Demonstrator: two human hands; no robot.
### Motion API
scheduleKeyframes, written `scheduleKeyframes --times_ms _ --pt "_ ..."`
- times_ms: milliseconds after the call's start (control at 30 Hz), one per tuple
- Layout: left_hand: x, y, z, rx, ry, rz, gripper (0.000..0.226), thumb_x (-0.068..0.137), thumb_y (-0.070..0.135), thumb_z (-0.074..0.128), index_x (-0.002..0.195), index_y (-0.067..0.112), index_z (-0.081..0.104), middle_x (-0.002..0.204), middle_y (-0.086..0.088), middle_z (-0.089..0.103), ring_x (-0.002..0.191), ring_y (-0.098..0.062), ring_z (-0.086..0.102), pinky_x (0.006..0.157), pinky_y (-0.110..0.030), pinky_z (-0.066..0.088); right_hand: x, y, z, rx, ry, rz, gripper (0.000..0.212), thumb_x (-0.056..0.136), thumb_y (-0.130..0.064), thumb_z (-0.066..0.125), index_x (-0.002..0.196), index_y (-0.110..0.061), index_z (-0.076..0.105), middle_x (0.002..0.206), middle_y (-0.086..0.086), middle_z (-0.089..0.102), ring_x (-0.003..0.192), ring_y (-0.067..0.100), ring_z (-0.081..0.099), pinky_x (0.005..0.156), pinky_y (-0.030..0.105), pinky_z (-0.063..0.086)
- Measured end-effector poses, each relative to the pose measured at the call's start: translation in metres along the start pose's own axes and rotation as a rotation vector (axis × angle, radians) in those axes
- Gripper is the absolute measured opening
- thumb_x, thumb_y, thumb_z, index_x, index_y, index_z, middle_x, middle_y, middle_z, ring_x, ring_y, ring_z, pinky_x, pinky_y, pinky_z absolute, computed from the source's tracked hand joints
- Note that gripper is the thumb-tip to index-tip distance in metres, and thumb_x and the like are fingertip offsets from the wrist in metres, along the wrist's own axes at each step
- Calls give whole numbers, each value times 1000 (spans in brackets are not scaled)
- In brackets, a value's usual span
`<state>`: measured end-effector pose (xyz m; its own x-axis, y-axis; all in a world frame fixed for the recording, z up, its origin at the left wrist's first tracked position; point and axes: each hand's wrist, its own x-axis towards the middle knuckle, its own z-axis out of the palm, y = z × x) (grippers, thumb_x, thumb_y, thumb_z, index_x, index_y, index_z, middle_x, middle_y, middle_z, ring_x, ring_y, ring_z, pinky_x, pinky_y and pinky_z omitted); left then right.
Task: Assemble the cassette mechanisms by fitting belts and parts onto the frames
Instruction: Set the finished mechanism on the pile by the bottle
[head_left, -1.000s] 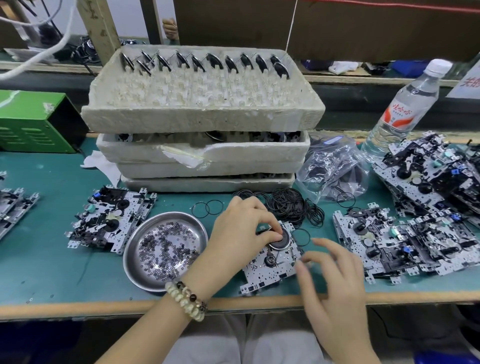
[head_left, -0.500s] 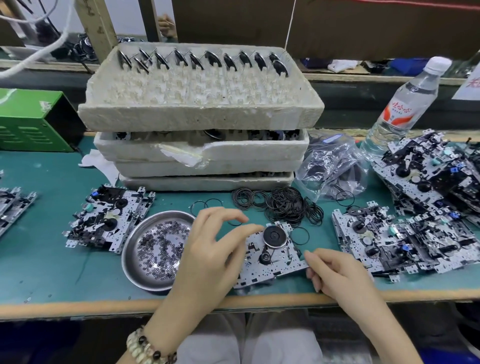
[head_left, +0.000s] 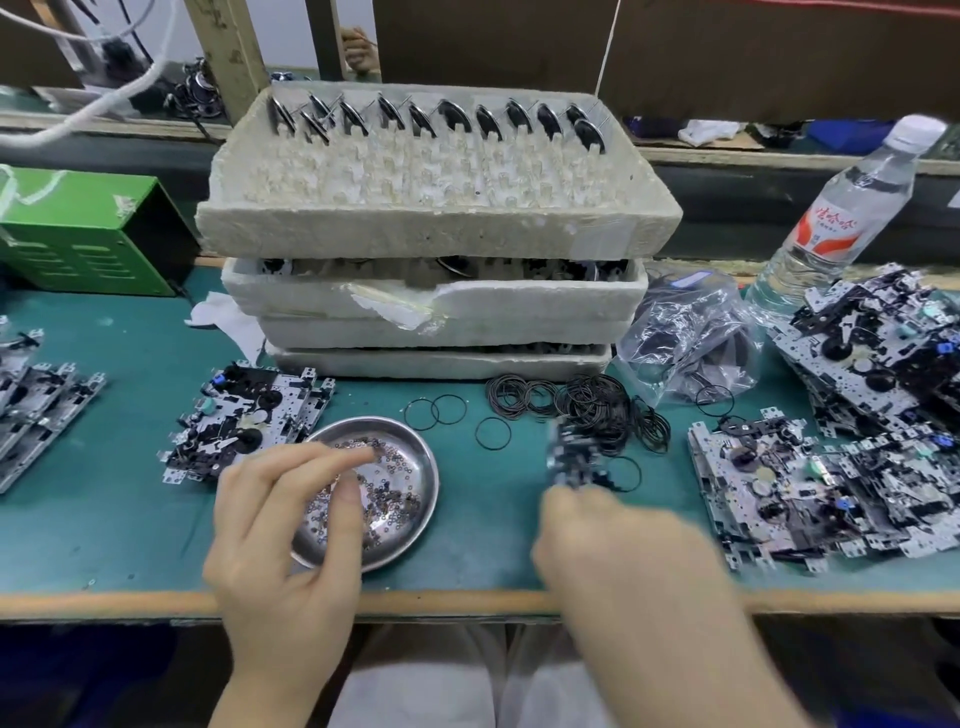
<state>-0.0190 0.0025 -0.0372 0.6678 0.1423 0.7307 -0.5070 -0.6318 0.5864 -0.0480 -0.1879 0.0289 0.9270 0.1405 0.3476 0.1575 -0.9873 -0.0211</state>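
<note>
L hand (head_left: 283, 525) half-open over steel dish (head_left: 423, 499); blurred R hand (head_left: 618, 561) seems gripping frame (head_left: 571, 457) by belts (head_left: 597, 410)

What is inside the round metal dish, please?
Many tiny ring-shaped parts lie in the dish. The left hand covers its left side, so that part is hidden.

Black rubber belts (head_left: 587, 410) are heaped before stacked white foam trays (head_left: 436, 228). A round steel dish (head_left: 423, 519) is set left, nearer the tabletop's (head_left: 493, 535) front edge.
</note>
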Motion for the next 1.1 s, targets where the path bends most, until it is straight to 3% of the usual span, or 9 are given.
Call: scheduleKeyframes --times_ms 67,167,267,467,567,833,967,1100 --pt "-4 -6 -1 20 -5 -23 17 93 8 60 107 16 67 102 -1 58 92 -30 57 93 -23 41 -7 -33 22 -102 -31 -96 20 59 -15 42 43 -12 54 41 0 45 27 15 44 34 16 25" --pt "-9 -13 -8 37 7 -34 16 95 11 60 109 14 66 104 2 58 98 -24 57 95 -29 42 -13 -55 53 -148 -183 -113 29 32 -23 80 37 -6 57 38 1 45 28 13 45 34 17 32" --pt "-16 -15 -16 23 16 -47 15 94 11 61 107 17 66 102 4 61 100 -20 58 95 -26 41 -9 -54 58 -122 -258 -71 48 11 -25 91 36 -4 55 35 3 44 27 16 45 33 19 33" --pt "-46 -6 -17 22 -67 -25 14 84 0 65 92 8 74 93 -5 65 93 -23 60 88 -27 43 15 -54 56 1 -42 -118 33 46 -36 92 62 -21 67 58 -5 58 54 16 56 42 24 38" --pt "-54 0 -15 34 -25 -51 14 84 -1 64 86 8 75 88 -8 66 88 -25 61 83 -26 44 32 -63 69 -11 -60 -169 27 51 -32 89 66 -24 68 69 -5 59 68 17 56 54 28 43" --pt "-59 4 -14 -20 3 -93 21 85 3 64 89 22 71 92 -2 65 88 -19 61 83 -20 42 45 -79 83 -17 -130 -271 23 37 -22 81 45 -21 59 59 -8 55 65 17 56 56 27 44" --pt "-58 2 -15 -10 -3 -96 26 83 1 65 89 25 71 92 0 65 89 -18 61 83 -21 42 46 -78 90 12 -62 -257 15 47 -15 73 51 -21 60 61 -7 56 64 17 55 56 28 43" --pt "-56 0 -15 12 -14 -107 22 82 0 64 86 20 73 90 -2 65 88 -17 60 80 -22 42 44 -75 97 34 30 -233 10 63 -14 62 69 -21 63 71 -4 58 68 19 54 58 30 41"
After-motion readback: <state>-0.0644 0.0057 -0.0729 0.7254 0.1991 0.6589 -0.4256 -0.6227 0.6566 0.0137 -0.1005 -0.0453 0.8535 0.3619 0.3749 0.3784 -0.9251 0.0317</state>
